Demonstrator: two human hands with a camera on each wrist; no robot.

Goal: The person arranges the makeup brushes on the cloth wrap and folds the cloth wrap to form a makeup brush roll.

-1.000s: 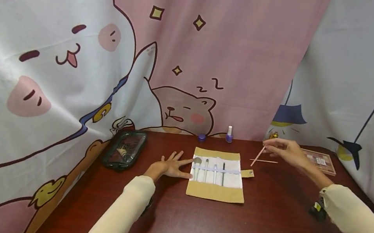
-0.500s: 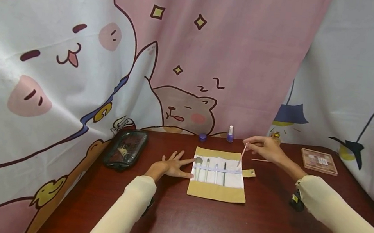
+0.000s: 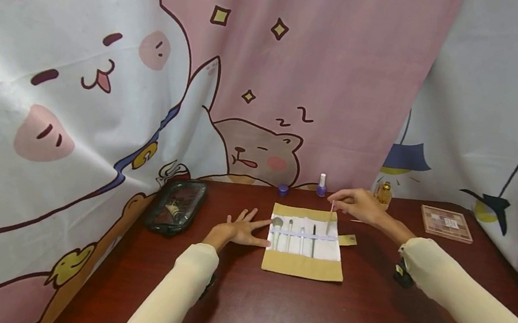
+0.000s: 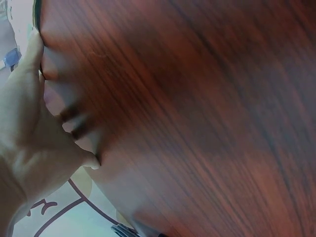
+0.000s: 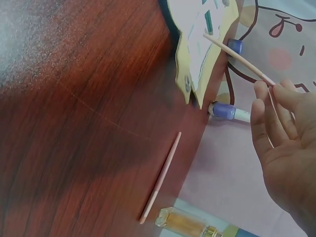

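A tan and white brush roll point(image 3: 304, 267) lies unfolded on the dark red table in the head view. Under its pale elastic band sit several makeup brushes, among them a fluffy one point(image 3: 276, 234) at the left. My left hand point(image 3: 242, 232) rests with spread fingers at the roll's left edge, its fingertips touching it. Between thumb and fingers my right hand point(image 3: 356, 203) pinches a slim pink pencil-like stick point(image 5: 239, 58). That stick points down at the roll's right part, near the band; whether its tip is under the band I cannot tell. A similar pink stick point(image 5: 160, 177) lies on the table.
Behind the roll stand a purple nail polish bottle point(image 3: 322, 186) and a small purple jar point(image 3: 283, 189). A perfume bottle point(image 3: 384, 193) and a makeup palette point(image 3: 446, 223) are at the back right. A dark clear-topped pouch point(image 3: 178, 204) lies left. A printed curtain hangs behind.
My right hand has carried the pink stick leftward from beside the roll to over its right part, and the stick now hangs nearly upright. My left hand has stayed in place.
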